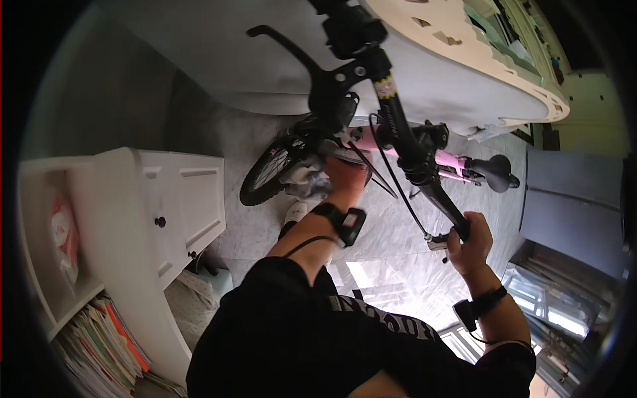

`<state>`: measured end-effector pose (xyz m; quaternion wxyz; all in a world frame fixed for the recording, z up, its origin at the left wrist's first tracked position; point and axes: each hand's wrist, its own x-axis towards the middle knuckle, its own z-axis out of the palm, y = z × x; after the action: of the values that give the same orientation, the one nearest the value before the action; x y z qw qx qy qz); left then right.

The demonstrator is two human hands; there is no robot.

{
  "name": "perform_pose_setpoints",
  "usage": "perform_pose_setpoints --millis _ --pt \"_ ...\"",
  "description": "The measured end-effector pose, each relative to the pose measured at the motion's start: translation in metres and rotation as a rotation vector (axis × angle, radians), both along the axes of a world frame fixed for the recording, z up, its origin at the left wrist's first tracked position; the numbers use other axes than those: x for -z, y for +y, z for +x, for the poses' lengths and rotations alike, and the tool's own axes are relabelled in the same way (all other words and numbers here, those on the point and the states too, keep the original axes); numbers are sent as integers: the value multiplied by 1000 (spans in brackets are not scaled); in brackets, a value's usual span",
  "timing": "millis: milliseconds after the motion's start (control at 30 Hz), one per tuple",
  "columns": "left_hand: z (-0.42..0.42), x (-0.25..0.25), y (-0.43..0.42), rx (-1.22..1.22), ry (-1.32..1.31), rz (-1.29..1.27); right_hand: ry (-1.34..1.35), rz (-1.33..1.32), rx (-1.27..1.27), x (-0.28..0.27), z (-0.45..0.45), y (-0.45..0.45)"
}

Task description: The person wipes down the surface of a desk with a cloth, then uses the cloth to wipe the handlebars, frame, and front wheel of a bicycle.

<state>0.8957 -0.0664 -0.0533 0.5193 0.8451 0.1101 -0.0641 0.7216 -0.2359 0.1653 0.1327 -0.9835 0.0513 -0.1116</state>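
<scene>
We see a pink-framed bicycle with black metal and plastic fittings (421, 166) in front of us on the grey marbled floor (255, 229), between a white panelled cabinet (123, 199) and a cream scalloped-edged piece of furniture (554, 106). Its glossy black tubular handlebar (398, 126) carries pale lettering and a yellow-edged band; a curved black brake lever (285, 43) juts from the upper end, and thin black cables loop below.

The frame's long axis runs across our view, from the knobbly black-tyred wheel (247, 192) on the left to the smooth black saddle (494, 174) on the right, its narrow nose towards the handlebar. The handlebar slants from top centre down to the right, and the wheel is angled, its top leaning rightward.

Our right hand (472, 242) is wrapped around the handlebar's lower end. Our left hand (345, 176) reaches in near the wheel, beside a rumpled grey-white cloth (305, 180); its fingers are hidden, so we cannot tell whether they grasp anything.
</scene>
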Motion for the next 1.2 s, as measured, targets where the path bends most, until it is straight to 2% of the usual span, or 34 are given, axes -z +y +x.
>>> perform_pose_setpoints --millis 67,133,233,267,300,367,433,467,533,633,667,700,767,867,900,1000,1067,1100,1167,1200 --pt "0 23 -9 65 -120 185 -5 18 14 1 1 0" --pt "-8 34 -6 90 -9 158 5 40 27 3 -4 -1" --pt "-14 27 9 202 4 85 36 38 52 4 -6 -2" --pt "-21 35 20 202 -152 23 36 29 47 3 -7 -2" --pt "-22 45 37 321 -198 -84 36 19 40 3 -7 -2" --pt "-19 40 72 492 291 -80 29 18 29 3 -5 -3" --pt "-21 58 108 250 347 -976 25 41 24 4 -7 -3" --pt "-2 48 132 370 586 -1224 23 37 12 4 -6 -4" --pt "31 14 190 377 716 -1580 39 40 15 4 -7 -4" --pt "56 -16 262 8 351 -1883 77 56 42 1 -9 -2" --pt "66 -18 278 -114 212 -1909 89 54 41 1 -9 -3" --pt "75 -18 285 -184 107 -1906 99 51 39 1 -8 -4" --pt "97 -13 289 -329 -54 -1701 112 87 63 1 -10 -4" --pt "132 9 256 -329 -76 -1141 118 122 57 0 -8 -4" --pt "141 19 237 -274 -69 -947 129 110 47 -2 -6 -3" --pt "156 54 172 93 -180 -229 146 77 32 -2 -7 -5" --pt "151 71 137 405 -440 496 145 80 27 -3 -6 -4" --pt "143 77 124 475 -554 713 136 64 20 -2 -6 -4" --pt "134 80 109 406 -431 321 147 132 82 1 -10 -5" --pt "128 80 108 257 -276 -214 152 147 99 1 -11 -4"
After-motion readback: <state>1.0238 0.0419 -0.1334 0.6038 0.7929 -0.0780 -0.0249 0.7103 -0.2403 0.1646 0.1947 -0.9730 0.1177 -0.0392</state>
